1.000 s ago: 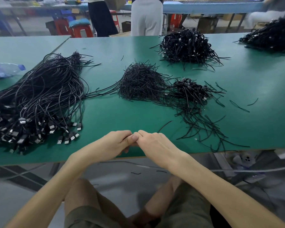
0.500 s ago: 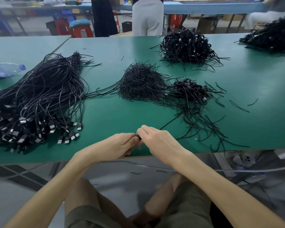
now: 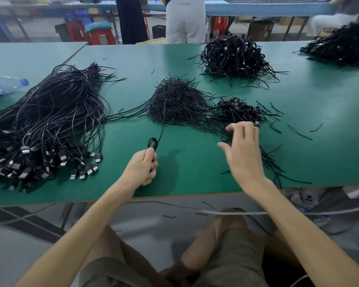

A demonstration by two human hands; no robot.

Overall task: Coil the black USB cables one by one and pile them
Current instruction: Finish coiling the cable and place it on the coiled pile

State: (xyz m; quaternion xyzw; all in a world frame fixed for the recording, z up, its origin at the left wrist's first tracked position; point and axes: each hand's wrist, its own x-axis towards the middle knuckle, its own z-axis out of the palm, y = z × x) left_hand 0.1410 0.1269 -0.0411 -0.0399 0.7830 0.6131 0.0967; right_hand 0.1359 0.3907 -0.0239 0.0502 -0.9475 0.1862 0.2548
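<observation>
My hands have come apart since a moment ago, when their fingertips met at the near edge of the table (image 3: 187,175). My left hand (image 3: 142,169) now sits low in the centre of the frame, fingers curled tight round a coiled cable (image 3: 152,143), whose small black loop stands up out of my fist. A single strand runs from that loop up toward the heap of thin black strands (image 3: 176,100) in the middle of the frame.

My right hand (image 3: 243,150) has travelled up and to the right – it hangs with fingers spread and holds nothing, a little blurred, over the loose strands scattered right of centre. Its fingertips are just below the small pile of coiled cables (image 3: 237,110), which lies beside the heap on the right (whether they touch it I cannot tell).

The big bundle of uncoiled USB cables (image 3: 50,112) fills the left of the frame, plugs fanned toward the near edge. Two more black piles lie farther back – one at upper centre-right (image 3: 234,56), one at the upper right corner (image 3: 340,47). A plastic bottle (image 3: 5,85) lies at the left edge.
</observation>
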